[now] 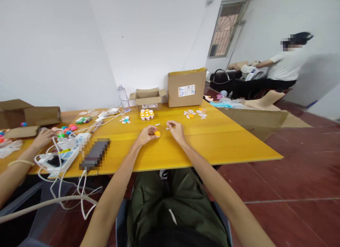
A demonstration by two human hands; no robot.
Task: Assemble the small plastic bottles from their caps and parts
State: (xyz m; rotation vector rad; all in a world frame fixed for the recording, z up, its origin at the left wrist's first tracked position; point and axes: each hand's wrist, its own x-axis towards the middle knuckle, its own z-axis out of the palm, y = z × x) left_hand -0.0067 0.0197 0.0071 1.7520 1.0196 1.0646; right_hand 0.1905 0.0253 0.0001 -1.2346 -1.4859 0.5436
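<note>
My left hand [147, 135] is closed around a small round orange container [157, 133], its round end turned toward me. My right hand [175, 130] is beside it, fingers pinched at a small white wrapped piece [167, 128] that looks like a candy. On the table between and just beyond the hands lies another white wrapped piece [157, 124]. Farther back stands a tight group of several small white and orange bottles [147, 114]. Small wrapped pieces [189, 114] lie in loose piles at the back right, some with orange among them, and a teal-and-white pile [125, 120] is at the back left.
An open cardboard box [148, 102], a larger closed carton [186, 91] and a clear bottle [123, 98] stand along the wall. On the left are a power strip [69, 155] with cables, a dark phone [95, 153] and a co-worker's hand [45, 138]. Another person sits at far right.
</note>
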